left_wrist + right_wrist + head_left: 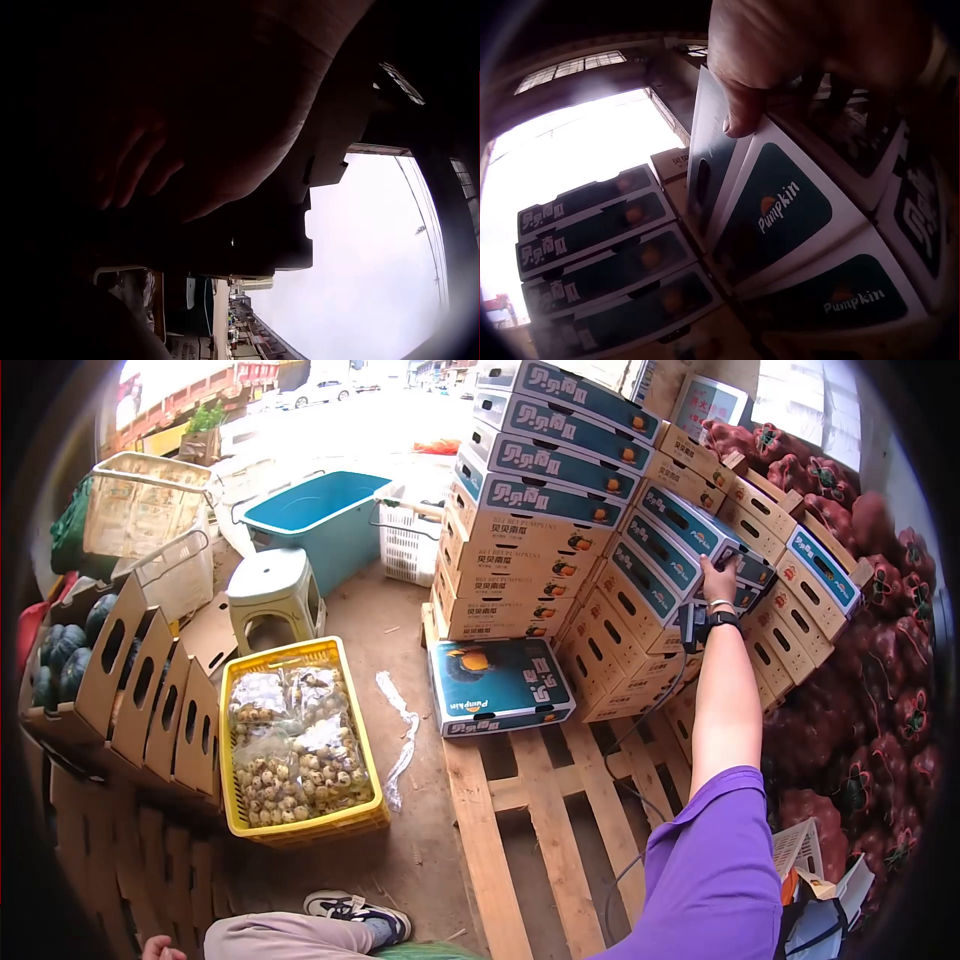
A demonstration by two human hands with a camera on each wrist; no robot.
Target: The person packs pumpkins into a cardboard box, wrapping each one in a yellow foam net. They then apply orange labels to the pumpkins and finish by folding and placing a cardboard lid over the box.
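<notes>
My right hand [718, 578] reaches out to a stack of teal-and-white pumpkin cartons and grips the top carton [682, 523] at its end. In the right wrist view the thumb presses on the upper edge beside the "Pumpkin" panel [787, 206], while the fingers lie over the far side, partly in shadow. Another teal carton [855, 296] sits directly below. Low at the left edge of the head view, my left hand [163, 948] hangs near my leg with loosely curled fingers. Its own wrist view shows that hand [202, 142] dark and holding nothing.
A tall carton stack [520, 530] stands left of the reach. One flat carton [500, 685] lies on the wooden pallet [510, 850]. Red mesh sacks [880, 760] pile up at right. A yellow crate [375, 810] of bagged small round produce and a stool [270, 585] stand left.
</notes>
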